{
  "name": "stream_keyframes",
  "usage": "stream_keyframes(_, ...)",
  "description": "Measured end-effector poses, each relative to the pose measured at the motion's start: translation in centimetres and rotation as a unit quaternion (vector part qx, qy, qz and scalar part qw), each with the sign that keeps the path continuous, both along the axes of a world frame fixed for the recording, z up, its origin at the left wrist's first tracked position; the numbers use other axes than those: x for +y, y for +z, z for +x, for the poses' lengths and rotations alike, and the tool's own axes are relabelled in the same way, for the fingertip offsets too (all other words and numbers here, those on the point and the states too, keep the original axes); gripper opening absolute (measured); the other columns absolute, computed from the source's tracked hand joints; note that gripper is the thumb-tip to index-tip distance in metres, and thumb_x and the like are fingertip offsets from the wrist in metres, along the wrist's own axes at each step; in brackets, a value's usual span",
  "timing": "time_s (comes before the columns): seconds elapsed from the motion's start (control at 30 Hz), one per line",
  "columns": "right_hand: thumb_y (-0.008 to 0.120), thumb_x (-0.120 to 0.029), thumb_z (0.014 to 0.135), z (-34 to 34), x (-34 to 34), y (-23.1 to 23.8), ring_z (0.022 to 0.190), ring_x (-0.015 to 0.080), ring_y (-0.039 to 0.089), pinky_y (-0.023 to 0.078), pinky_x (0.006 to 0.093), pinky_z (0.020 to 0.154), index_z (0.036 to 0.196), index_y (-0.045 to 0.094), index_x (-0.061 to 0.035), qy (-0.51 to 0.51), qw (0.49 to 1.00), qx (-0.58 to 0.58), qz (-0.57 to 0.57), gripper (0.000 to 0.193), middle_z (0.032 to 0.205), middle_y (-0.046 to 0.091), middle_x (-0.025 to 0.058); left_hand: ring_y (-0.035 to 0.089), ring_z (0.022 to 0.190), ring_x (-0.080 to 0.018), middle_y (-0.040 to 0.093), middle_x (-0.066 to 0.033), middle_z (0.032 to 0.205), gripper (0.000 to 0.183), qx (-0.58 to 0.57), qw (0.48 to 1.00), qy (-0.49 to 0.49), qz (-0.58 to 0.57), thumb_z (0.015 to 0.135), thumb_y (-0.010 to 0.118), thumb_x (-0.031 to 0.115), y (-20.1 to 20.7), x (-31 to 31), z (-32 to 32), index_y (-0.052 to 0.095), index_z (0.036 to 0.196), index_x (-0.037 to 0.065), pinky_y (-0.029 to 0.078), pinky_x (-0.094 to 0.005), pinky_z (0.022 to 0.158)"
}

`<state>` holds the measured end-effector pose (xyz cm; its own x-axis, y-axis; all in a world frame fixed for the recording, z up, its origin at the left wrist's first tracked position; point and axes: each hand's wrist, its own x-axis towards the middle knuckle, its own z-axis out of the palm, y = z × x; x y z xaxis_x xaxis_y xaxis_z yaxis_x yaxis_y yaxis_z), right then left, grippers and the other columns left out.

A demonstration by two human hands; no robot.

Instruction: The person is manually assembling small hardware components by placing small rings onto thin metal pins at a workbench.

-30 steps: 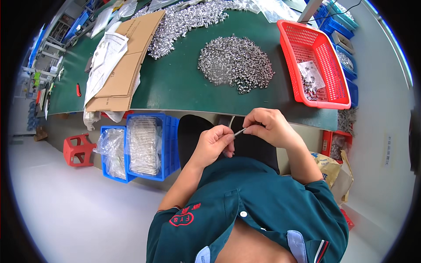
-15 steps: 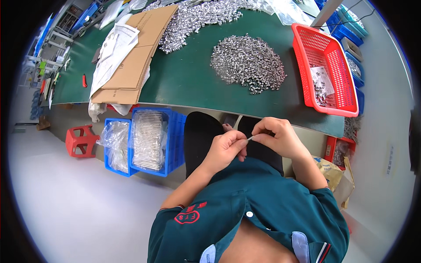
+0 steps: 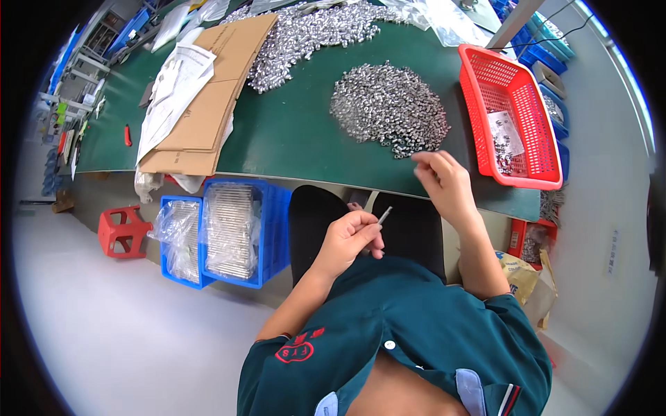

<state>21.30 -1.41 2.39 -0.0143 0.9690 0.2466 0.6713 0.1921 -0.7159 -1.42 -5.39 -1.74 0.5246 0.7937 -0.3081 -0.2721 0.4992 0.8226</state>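
Over my lap, my left hand [image 3: 347, 243] is closed in a pinch on a thin metal rod [image 3: 386, 214], whose free end points up and to the right. My right hand [image 3: 451, 188] is raised at the table's front edge, just short of a pile of small silver ring-like metal pieces [image 3: 390, 107]. Its thumb and forefinger stand apart, with nothing visible between them. A few loose pieces lie at the near edge of that pile, close to my right fingertips.
A red plastic basket [image 3: 548, 139] holding a paper slip and small parts stands right on the green table [image 3: 291, 139]. Cardboard sheets [image 3: 208, 104] with papers lie left. A larger heap of metal parts [image 3: 305, 38] is behind. Blue crates [image 3: 274, 225] and a red stool [image 3: 122, 231] stand below left.
My right hand has left the rod and moved up and forward toward the pile. My left hand keeps the rod, which now shows more of its length. The view has shifted slightly.
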Motion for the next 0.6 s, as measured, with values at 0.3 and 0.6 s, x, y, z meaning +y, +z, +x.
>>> stream_keyframes(0.3,0.066,-0.003,0.076,-1.2,1.5,-2.4,0.076,0.0291,0.062,0.05,0.0367,0.066,0.096,0.067,-0.0072,0.01,0.993,-0.089,0.072,0.02,0.084,0.06,0.0106,0.062,0.062,-0.0187,0.062,-0.011,0.075,0.013,0.007,1.0,0.009,0.004,0.093,0.056,0.01,-0.3,0.2,-0.4,0.056,0.098,-0.001,0.052,-0.0286,0.059)
stream_keyframes(0.6,0.07,-0.006,0.073,-1.3,2.0,-2.8,0.075,0.0267,0.062,0.051,0.0363,0.066,0.091,0.069,-0.0082,0.028,0.99,-0.104,0.091,0.018,0.082,0.06,0.0077,0.061,0.062,-0.0184,0.062,-0.0107,0.075,0.013,0.002,1.0,0.007,0.008,0.093,0.056,0.012,-0.2,0.3,-0.3,0.055,0.096,-0.001,0.052,-0.0283,0.059)
